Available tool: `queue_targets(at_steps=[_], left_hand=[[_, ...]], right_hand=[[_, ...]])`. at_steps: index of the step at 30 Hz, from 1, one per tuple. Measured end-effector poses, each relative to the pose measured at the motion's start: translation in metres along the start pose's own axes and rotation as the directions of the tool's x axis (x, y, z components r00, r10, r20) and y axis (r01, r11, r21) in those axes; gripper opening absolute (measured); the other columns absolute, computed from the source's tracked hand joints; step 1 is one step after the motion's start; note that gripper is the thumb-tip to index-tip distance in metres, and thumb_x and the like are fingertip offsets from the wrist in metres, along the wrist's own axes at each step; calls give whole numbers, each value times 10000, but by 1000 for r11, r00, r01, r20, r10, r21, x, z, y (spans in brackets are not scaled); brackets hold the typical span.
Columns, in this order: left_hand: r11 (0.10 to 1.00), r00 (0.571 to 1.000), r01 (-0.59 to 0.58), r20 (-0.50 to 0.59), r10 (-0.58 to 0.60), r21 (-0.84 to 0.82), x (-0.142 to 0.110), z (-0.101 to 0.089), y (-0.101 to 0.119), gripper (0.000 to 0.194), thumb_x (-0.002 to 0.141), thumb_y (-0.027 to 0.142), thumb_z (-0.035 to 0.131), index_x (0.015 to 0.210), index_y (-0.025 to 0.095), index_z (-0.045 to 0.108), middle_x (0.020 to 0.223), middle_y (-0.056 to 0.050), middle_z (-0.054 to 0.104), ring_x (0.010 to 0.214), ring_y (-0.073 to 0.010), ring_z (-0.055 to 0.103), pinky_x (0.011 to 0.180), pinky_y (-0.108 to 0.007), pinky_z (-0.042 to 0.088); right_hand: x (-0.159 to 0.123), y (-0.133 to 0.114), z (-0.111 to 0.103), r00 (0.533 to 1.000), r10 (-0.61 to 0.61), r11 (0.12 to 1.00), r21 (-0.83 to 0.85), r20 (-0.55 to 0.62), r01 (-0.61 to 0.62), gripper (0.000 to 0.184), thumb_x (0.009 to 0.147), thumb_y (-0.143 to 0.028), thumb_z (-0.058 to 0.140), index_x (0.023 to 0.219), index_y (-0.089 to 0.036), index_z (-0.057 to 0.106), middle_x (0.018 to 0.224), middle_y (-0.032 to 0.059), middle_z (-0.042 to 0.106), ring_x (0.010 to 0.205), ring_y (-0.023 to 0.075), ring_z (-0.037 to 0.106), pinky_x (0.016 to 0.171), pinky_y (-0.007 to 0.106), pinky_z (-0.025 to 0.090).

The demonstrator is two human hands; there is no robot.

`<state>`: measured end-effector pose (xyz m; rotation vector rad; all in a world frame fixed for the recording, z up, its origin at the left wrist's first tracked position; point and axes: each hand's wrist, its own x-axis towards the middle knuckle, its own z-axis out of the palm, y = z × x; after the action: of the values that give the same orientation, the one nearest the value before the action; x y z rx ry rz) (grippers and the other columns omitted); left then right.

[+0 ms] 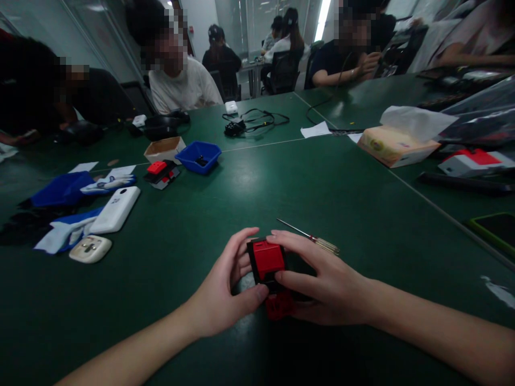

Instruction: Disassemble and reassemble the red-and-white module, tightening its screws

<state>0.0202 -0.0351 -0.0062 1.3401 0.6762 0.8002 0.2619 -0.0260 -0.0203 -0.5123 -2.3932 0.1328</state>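
Between my two hands, over the near part of the green table, is a small red and black plastic device (pixel 269 259). My left hand (pixel 225 289) grips its left side, thumb on the near edge and fingers curled behind it. My right hand (pixel 322 279) closes on the right side, with one finger on the top edge and another on the front. A red part (pixel 279 305) shows below the black body, partly under my right hand. Just beyond that hand lies a screwdriver (pixel 314 237) with a thin shaft and a brass-coloured handle.
A blue bin (pixel 199 157) with small dark pieces, a cardboard box (pixel 164 149) and another red-black device (pixel 161 172) stand ahead left. Gloves (pixel 71 229) and a white case (pixel 116 209) lie left. A tissue box (pixel 396 145) stands right. People sit across the green table (pixel 249 182).
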Motion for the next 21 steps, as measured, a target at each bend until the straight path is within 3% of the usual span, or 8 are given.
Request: queue_targets(at_steps=[2, 5, 12, 17, 21], left_hand=[[984, 998, 68, 27, -65, -164, 3, 4, 1, 736, 889, 280, 766, 1498, 279, 353, 1525, -151, 503, 1326, -289, 602, 1107, -426, 491], [951, 988, 149, 75, -133, -272, 7, 9, 3, 683, 846, 429, 816, 1414, 222, 496, 1425, -149, 600, 1313, -305, 603, 1101, -404, 483], [946, 978, 187, -36, -204, -263, 9, 11, 8, 585, 780, 376, 880, 1265, 201, 606, 1251, -125, 715, 1176, -306, 681, 1025, -404, 532], [967, 984, 123, -102, -149, -222, 7, 11, 4, 577, 787, 336, 876, 1268, 207, 585, 1216, -114, 736, 1156, -298, 700, 992, -396, 562], [961, 981, 119, -120, -153, -249, 4, 1, -6, 571, 784, 389, 875, 1231, 189, 584, 1215, -128, 730, 1080, -296, 733, 923, -393, 594]], right_hand=[[1, -1, 0, 999, -2, 999, -32, -36, 1, 356, 898, -316, 692, 1192, -181, 543, 1474, 241, 430, 1418, 366, 444, 1058, 518, 522], [4, -4, 0, 997, -4, 998, -61, -71, 0, 310, 923, -353, 662, 1166, -191, 556, 1481, 229, 420, 1404, 361, 456, 1052, 517, 524], [11, -4, 1, 1000, -8, 1000, -27, 4, 8, 261, 942, -318, 658, 1146, -181, 568, 1501, 250, 438, 1463, 363, 399, 1138, 546, 443], [6, 1, 2, 1000, -3, 999, 54, -12, 4, 532, 944, -262, 664, 1400, -137, 418, 1522, 278, 436, 1519, 309, 326, 1169, 519, 419], [0, 8, -5, 994, 102, 994, 43, -30, -101, 674, 964, -378, 674, 1498, -157, 326, 1510, 254, 479, 1459, 307, 432, 1134, 517, 468]])
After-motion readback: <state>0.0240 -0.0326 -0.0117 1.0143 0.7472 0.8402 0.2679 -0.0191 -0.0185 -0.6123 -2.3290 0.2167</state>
